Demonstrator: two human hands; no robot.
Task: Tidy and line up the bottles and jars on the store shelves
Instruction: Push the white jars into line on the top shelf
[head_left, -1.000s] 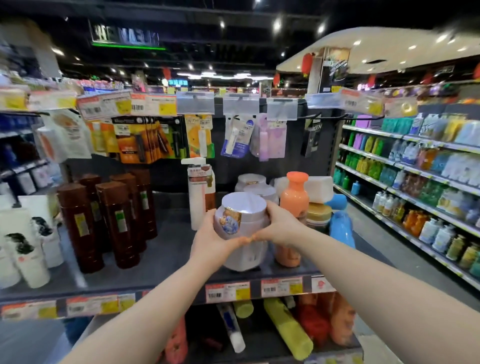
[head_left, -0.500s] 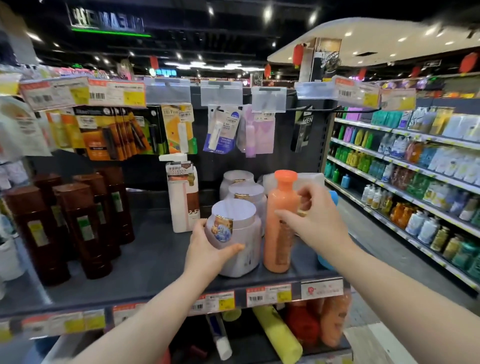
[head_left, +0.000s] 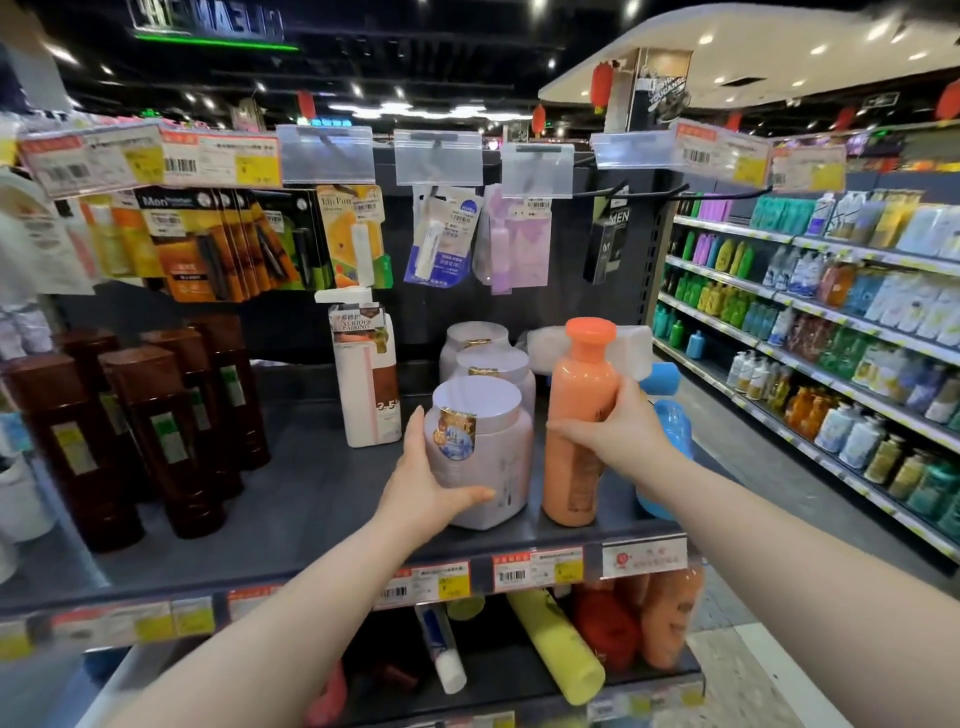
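While the left hand clasps a pale lilac round plastic jar, the right hand grips a tall orange plastic bottle.
Both are upright near the front edge of the dark grey metal shelf, bottle just beside the jar at its 3 o'clock; two matching lilac jars line up behind at 12 o'clock, dark brown square-capped bottles at 9 o'clock.
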